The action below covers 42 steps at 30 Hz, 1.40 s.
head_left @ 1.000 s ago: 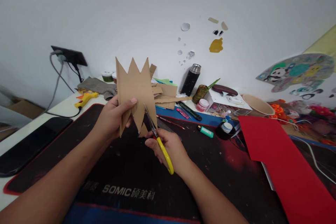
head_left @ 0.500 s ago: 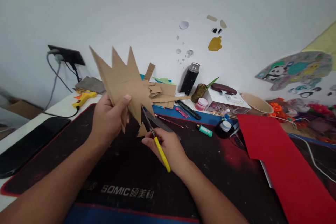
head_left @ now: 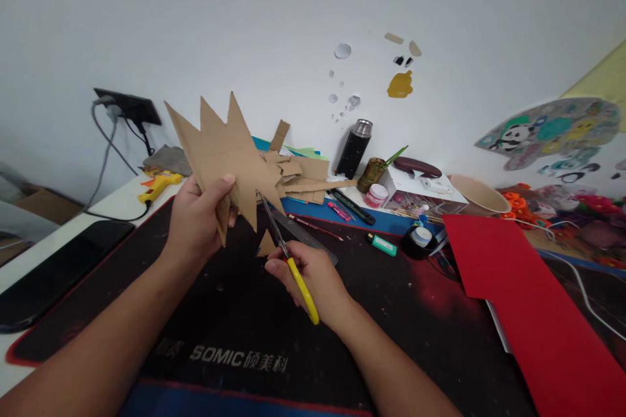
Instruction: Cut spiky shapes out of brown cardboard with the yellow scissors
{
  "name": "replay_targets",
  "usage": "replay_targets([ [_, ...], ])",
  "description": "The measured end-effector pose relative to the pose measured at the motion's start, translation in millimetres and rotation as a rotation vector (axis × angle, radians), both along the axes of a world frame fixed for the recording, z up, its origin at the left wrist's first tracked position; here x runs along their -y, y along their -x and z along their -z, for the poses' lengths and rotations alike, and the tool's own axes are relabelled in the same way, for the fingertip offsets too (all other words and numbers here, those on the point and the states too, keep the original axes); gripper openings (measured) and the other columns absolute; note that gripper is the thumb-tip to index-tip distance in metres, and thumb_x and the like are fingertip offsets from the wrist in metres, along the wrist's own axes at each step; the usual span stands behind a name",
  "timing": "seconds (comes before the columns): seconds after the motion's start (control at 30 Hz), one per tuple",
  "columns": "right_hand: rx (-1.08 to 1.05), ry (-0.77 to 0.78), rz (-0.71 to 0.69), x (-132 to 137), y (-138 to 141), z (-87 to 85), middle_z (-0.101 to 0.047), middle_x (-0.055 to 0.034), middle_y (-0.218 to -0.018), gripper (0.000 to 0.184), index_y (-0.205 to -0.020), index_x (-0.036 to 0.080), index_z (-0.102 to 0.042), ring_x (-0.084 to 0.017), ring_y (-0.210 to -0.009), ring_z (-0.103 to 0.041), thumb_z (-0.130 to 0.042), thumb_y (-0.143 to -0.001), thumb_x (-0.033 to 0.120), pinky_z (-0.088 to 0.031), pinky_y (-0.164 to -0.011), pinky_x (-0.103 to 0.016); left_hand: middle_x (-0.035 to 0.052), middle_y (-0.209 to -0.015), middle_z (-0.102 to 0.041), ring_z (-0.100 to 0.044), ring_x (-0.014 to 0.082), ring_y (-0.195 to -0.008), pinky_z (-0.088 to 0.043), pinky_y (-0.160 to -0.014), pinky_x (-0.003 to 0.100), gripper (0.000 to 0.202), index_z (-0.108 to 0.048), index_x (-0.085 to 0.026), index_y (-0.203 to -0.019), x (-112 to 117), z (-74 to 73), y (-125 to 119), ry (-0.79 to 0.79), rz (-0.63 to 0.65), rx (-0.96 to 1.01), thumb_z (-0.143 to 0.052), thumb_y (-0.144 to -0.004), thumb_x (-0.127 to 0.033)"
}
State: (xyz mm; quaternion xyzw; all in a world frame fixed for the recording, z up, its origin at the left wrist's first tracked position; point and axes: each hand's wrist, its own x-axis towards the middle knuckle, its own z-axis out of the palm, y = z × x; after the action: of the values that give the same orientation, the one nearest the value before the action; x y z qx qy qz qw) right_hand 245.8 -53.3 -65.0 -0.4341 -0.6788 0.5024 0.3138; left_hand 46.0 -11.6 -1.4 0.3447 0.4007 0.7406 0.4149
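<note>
A spiky piece of brown cardboard [head_left: 222, 156], cut into long points at top and bottom, is held up above the desk mat. My left hand [head_left: 203, 208] grips its lower left side, thumb across the front. In my right hand [head_left: 310, 273] is a pair of scissors with yellow handles [head_left: 302, 290]; the fingers inside the loops are partly hidden. The scissor tips reach the notch between two lower points of the cardboard. Under the blades, a small triangular cardboard scrap [head_left: 266, 245] lies on the black mat [head_left: 235, 306].
Cardboard scraps [head_left: 306, 172] are piled at the back beside a black thermos [head_left: 354, 146]. A yellow glue gun [head_left: 159, 186] and a black phone [head_left: 63, 273] lie left. A teal lighter [head_left: 381, 244], a small black pot [head_left: 415, 242] and red sheet [head_left: 528, 300] are to the right.
The cardboard and my left hand have shifted slightly left and down, with the cardboard turned a little. The scissors stay at the same notch, and my right hand has barely moved.
</note>
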Motion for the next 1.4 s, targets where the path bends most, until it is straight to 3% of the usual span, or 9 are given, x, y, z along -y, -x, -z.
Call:
replay_targets([
  [0.83,-0.002,0.032,-0.004,1.3,4.3,-3.4,-0.054,0.0057,-0.057,0.036,-0.098,0.02,-0.075,-0.013,-0.049,-0.051,-0.078,-0.095,0.056,-0.037,-0.048,-0.023,-0.0018,-0.065,-0.064,-0.05,0.0089,-0.04,-0.037,-0.028,0.019,0.03,-0.066,-0.017,-0.082,2.9,-1.0,-3.0,0.013,0.008,-0.036,-0.091,-0.07,-0.026],
  [1.4,0.006,0.033,0.016,4.0,4.2,-7.0,-0.055,0.0043,-0.057,0.044,-0.095,0.02,-0.075,-0.013,-0.05,-0.052,-0.074,-0.096,0.065,-0.037,-0.048,-0.023,-0.0017,-0.069,-0.064,-0.051,0.0084,-0.042,-0.036,-0.028,0.019,0.031,-0.067,-0.016,-0.086,2.2,1.4,-2.6,0.037,0.028,-0.017,-0.091,-0.07,-0.026],
])
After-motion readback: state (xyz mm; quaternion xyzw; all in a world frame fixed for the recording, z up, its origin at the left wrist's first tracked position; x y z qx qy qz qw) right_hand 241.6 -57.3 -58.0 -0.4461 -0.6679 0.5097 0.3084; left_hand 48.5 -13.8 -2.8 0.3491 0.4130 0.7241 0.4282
